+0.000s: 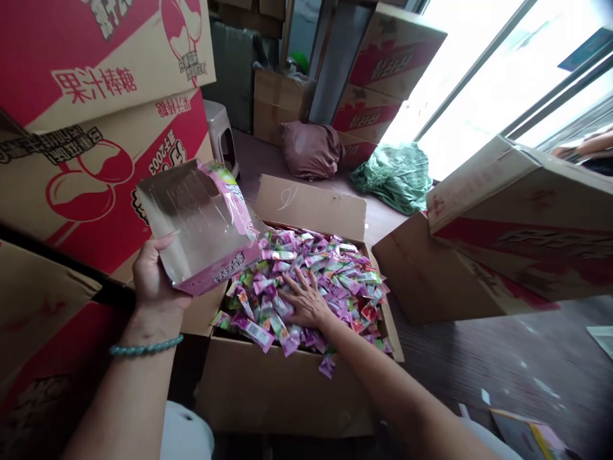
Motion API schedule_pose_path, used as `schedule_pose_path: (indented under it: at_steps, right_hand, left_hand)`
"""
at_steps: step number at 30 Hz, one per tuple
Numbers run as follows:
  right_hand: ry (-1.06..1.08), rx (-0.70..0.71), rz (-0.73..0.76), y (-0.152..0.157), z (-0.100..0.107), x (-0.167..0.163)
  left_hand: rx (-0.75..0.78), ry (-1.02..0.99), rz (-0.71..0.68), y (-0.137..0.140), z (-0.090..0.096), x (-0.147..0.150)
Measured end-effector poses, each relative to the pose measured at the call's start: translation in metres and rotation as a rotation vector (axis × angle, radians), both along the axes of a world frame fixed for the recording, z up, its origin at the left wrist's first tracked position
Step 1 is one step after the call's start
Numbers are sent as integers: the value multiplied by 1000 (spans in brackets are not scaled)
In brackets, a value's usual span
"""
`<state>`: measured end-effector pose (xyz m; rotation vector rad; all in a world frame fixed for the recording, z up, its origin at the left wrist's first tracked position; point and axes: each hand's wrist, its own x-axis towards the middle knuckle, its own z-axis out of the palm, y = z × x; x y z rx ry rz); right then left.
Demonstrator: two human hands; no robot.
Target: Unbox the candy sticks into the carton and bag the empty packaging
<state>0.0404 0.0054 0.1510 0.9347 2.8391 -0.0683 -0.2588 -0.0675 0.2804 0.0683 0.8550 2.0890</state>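
Bare forearms stretch out over a brown corrugated carton [287, 390], flaps open, heaped with small glossy candy packets [316, 268] — pink, green, purple, crinkly wrappers spilling past the front edge. Right hand [306, 300] lies flat on the heap, fingers spread wide, grip closed on nothing. Left hand [153, 278], beaded bracelet [143, 348] at the wrist, clasps an empty pink display box [201, 223] — silvery inside, tilted just above the carton's left corner. Red-printed cartons [90, 128] tower alongside.
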Motion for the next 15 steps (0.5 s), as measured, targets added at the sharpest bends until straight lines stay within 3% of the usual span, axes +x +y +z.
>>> schedule_pose_path:
  at_steps: [2,5,10,13,15]
  right_hand:
    - [28,34,-88,7,-11,-12]
    - [33,19,-94,3,-2,-15]
    - [-7,-84,81,-5,60,2]
    - [22,18,79,23,92,11]
    - [-5,96,7,50,98,23]
  left_hand:
    - [28,28,8,0,1,0]
    - [11,20,36,3,3,0]
    - [4,-7,-25,6,5,4]
    - [47,15,-35,7,5,7]
    - [47,9,-29,8,5,8]
